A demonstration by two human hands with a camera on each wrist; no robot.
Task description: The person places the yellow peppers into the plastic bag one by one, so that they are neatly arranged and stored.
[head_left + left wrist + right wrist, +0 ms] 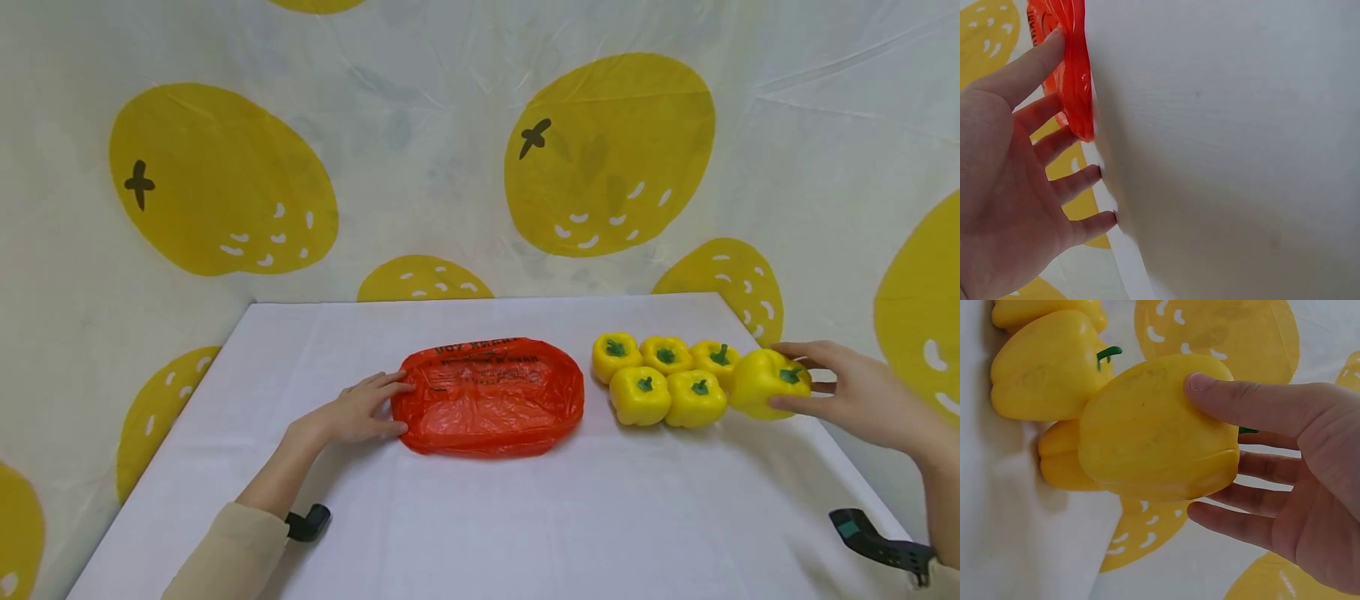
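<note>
A red plastic bag (pixel 487 400) with dark print lies spread in a rounded oblong at the middle of the table. At its left end is my left hand (pixel 367 407), fingers spread and fairly straight. Thumb and fingertips touch the bag's crinkled edge (pixel 1079 75) in the left wrist view. My right hand (pixel 862 392) holds a yellow bell pepper (pixel 765 385) by its stem end, thumb (pixel 1216 394) on one side and fingers on the other. That pepper is raised over the table's right edge, beside several more yellow bell peppers (pixel 640 396) standing in two rows.
A white cloth covers the table (pixel 480 525). Behind it hangs a pale curtain (pixel 420 167) printed with large yellow fruit. Dark wrist camera mounts show below the left wrist (pixel 309 523) and the right wrist (pixel 873 537).
</note>
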